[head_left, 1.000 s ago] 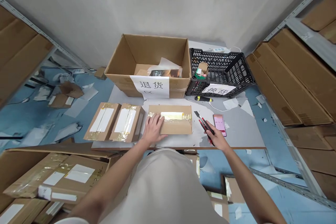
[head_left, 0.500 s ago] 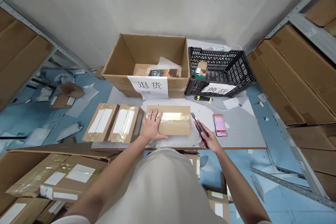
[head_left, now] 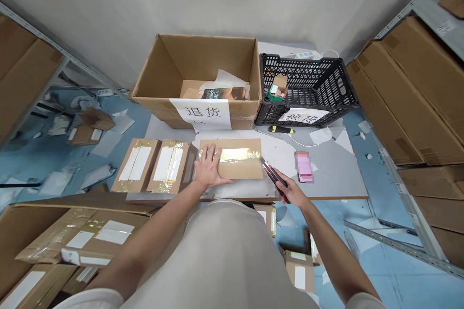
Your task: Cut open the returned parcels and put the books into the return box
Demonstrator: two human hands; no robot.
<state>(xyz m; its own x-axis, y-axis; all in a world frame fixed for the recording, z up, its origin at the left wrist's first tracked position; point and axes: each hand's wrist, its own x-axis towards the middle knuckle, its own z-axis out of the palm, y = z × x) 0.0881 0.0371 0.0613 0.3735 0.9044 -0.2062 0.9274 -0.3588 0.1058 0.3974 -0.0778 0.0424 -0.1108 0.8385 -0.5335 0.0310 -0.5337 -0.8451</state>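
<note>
A flat cardboard box [head_left: 239, 168] with clear tape and a pale label lies in front of me on the table. My left hand [head_left: 208, 170] rests on its left end, fingers spread. In my right hand [head_left: 288, 187] is a black and red utility knife [head_left: 274, 177], gripped by its handle. The blade points up and left, its tip at the box's right edge by the tape end; whether it touches cannot be told. Left of my left hand stand two taped cardboard boxes [head_left: 169, 166] with white labels. A phone [head_left: 303, 166] lies right of the knife.
Behind are a large open carton [head_left: 152, 101] with a book and paper inside, and a black plastic crate [head_left: 311, 87] holding a small box. A yellow-black tool [head_left: 281, 130] lies before the crate. More parcels [head_left: 112, 231] fill a carton at lower left. Shelves flank both sides.
The knife in my right hand has moved slightly left, bringing its tip to the box's right edge. My left hand stays on the box. The view has shifted a little.
</note>
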